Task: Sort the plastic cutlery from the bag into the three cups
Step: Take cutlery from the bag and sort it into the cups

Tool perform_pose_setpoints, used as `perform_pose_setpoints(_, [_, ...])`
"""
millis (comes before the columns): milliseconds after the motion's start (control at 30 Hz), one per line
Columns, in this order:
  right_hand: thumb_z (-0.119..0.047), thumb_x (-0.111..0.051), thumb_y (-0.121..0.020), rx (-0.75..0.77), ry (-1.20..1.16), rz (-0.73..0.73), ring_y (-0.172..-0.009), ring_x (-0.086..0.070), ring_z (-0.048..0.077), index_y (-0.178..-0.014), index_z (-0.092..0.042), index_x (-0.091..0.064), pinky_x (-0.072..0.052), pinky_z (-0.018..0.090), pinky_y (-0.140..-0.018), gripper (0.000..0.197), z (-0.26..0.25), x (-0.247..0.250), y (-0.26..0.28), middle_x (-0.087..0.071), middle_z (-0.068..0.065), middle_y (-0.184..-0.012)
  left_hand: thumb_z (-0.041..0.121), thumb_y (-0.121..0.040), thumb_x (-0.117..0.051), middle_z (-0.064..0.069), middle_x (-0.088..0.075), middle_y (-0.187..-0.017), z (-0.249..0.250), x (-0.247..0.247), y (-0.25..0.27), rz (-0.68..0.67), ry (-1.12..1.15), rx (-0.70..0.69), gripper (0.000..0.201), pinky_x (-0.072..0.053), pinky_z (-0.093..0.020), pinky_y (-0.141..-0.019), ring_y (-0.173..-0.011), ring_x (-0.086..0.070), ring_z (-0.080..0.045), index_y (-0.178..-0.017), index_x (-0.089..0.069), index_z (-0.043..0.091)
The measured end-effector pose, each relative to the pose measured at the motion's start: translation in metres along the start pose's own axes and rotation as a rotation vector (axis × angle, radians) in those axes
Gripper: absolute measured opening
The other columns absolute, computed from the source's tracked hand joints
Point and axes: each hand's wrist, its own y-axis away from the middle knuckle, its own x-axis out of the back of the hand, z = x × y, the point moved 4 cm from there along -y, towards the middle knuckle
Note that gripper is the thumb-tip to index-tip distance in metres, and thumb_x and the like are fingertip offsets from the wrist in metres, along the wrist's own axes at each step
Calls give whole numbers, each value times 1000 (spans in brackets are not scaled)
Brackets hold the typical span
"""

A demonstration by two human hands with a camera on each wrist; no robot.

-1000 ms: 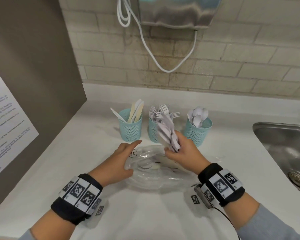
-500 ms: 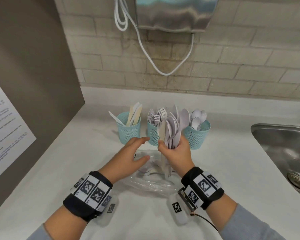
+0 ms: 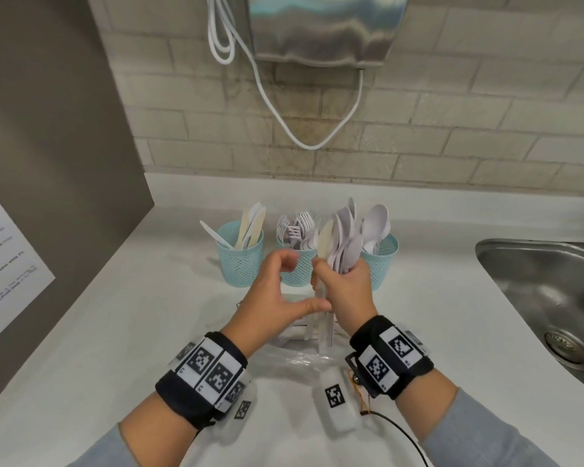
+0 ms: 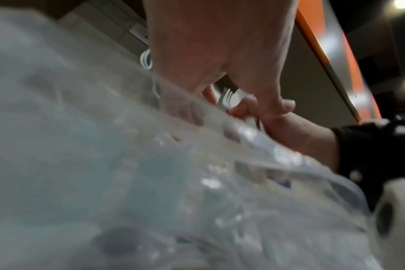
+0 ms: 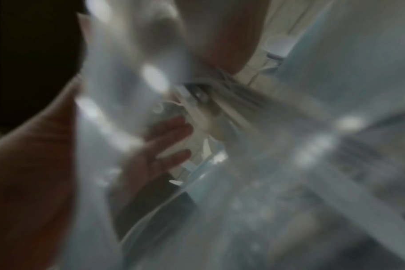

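Observation:
Three teal mesh cups stand in a row on the counter: the left cup [image 3: 240, 264] holds knives, the middle cup [image 3: 295, 274] forks, the right cup [image 3: 385, 261] spoons. My right hand [image 3: 332, 281] grips a bundle of white cutlery [image 3: 344, 241] upright in front of the middle and right cups. The bundle is mostly spoons, with one cream knife. My left hand [image 3: 302, 284] is beside it in a loose C, thumb by the handles, holding nothing. The clear plastic bag [image 3: 294, 360] lies under both wrists. It blurs both wrist views, where fork tines [image 4: 229, 96] show in the bundle.
A steel sink [image 3: 536, 298] is sunk in the counter at the right. A hand dryer [image 3: 321, 28] with a hanging white cord [image 3: 284, 126] is on the brick wall. A brown panel [image 3: 48, 129] with a poster [image 3: 7, 264] bounds the left side.
My right hand lifted the bundle out of the bag and turned it upright near the cups. My left hand left the bag and rose beside the bundle.

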Motion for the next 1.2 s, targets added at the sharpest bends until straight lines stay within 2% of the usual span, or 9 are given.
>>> perform_pose_setpoints(133, [4,-60,-81,-10,-71,47,-61,-55,17,-85,-1,-58,-47,26,-58,7,3,1,-3,-57,6,-65,41,-60,-83,10,-47,-103,-2,-13,5,-34,-122,-110,41,-37,-13,-89,-102,-49,-1,-84,-55,23])
perform_pose_setpoints(300, [1,-61,-83,0,-97,32,-68,-57,18,-84,-6,-58,-49,28,-64,7,6,2,-4,-59,2,-69,26,-66,-83,5,-52,-100,-2,-18,3,29,-136,-154,22,-40,-15,-89,-101,-52,-3,-71,-64,15])
perform_pose_setpoints(533, [-13,-65,-80,-35,-153,37,-73,-61,21,-91,-6,-61,-51,32,-70,14,8,7,-10,-64,5,-75,21,-76,-76,7,-52,-108,4,-9,0,-113,-19,-160,17,-33,-12,-99,-114,-49,-1,-76,-60,16])
perform_pose_setpoints(667, [-9,-62,-88,-57,-108,58,-61,-61,20,-91,0,-60,-50,30,-63,10,5,19,-19,-61,10,-66,19,-81,-68,4,-62,-114,0,16,-7,-48,114,-120,17,-40,-23,-99,-113,-56,-8,-76,-53,13])
perform_pose_setpoints(800, [-6,-61,-88,-84,-87,-26,-51,-55,16,-94,-4,-57,-46,24,-51,7,4,19,-21,-57,5,-59,-1,-91,-51,-9,-66,-94,6,31,-22,34,356,-46,20,-51,-22,-77,-87,-68,-16,-79,-41,10])
perform_pose_setpoints(867, [-6,-63,-88,-88,-24,-90,-46,-51,13,-89,-4,-57,-44,21,-49,6,7,15,-18,-56,4,-55,-1,-93,-49,-3,-58,-86,16,33,-28,102,346,-62,14,-51,-25,-65,-65,-63,-10,-89,-40,10])
perform_pose_setpoints(933, [-6,-65,-86,-89,56,-132,-43,-49,13,-83,-5,-57,-44,21,-49,8,9,11,-13,-55,3,-50,2,-92,-52,2,-53,-80,27,32,-34,144,344,-86,21,-44,-20,-59,-55,-52,-3,-100,-39,17])
perform_pose_setpoints(1067, [-1,-66,-82,-83,85,-206,-42,-48,16,-82,-6,-60,-43,24,-47,8,12,4,-8,-53,3,-47,13,-75,-76,6,-49,-80,39,24,-44,25,240,-108,59,-45,-13,-71,-69,-51,-1,-123,-43,26])
perform_pose_setpoints(1200, [1,-69,-80,-106,62,-280,-43,-49,15,-86,-4,-63,-43,25,-47,10,13,4,-6,-53,2,-50,20,-65,-84,8,-52,-107,42,24,-56,-93,-13,-190,53,-42,-13,-80,-98,-53,0,-111,-59,25])
